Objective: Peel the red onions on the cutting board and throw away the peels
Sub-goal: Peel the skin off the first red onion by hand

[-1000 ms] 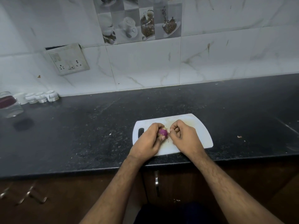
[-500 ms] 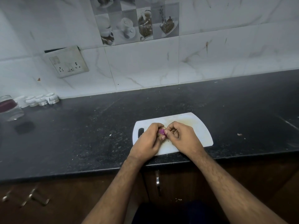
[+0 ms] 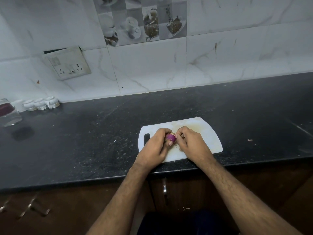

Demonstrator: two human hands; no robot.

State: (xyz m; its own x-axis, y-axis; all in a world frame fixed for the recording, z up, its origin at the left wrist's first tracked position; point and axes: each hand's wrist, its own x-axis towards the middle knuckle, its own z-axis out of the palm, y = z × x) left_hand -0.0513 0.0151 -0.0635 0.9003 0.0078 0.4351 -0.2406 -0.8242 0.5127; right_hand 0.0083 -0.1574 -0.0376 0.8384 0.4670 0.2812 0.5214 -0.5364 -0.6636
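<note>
No brand, label or writing can be read anywhere in the view; the switch plate and the printed tiles carry none that is legible.

The left hand [image 3: 156, 145] curls its fingers and thumb around a small, round, purple-red onion [image 3: 170, 137], holding it just above the white plastic cutting board [image 3: 208, 133] with a slot handle at its left end. The right hand [image 3: 189, 141] comes in from the other side with its fingers curled tight, the fingertips [image 3: 176, 136] pinching at the onion's right side beside its pale, dry top. Both forearms reach forward from the bottom of the frame, and the knuckles of the two hands face each other across the onion. Whether a loose strip of peel sits between the right fingers cannot be told.

The board lies near the front edge of a black speckled stone counter [image 3: 84, 141], with pale stains on its far half. A small scrap [image 3: 249, 140] lies on the counter to the right of the board. At the far left stand a clear glass jar with dark red contents [image 3: 8, 112] and a row of small white ceramic pots [image 3: 40, 103] against the wall. The wall is white marble-look tile with a loose, tilted grey socket plate [image 3: 67, 64] and a band of tiles printed with cups and desserts [image 3: 140, 19]. Brown wooden cabinet doors with a metal handle [image 3: 164, 192] sit under the counter.
</note>
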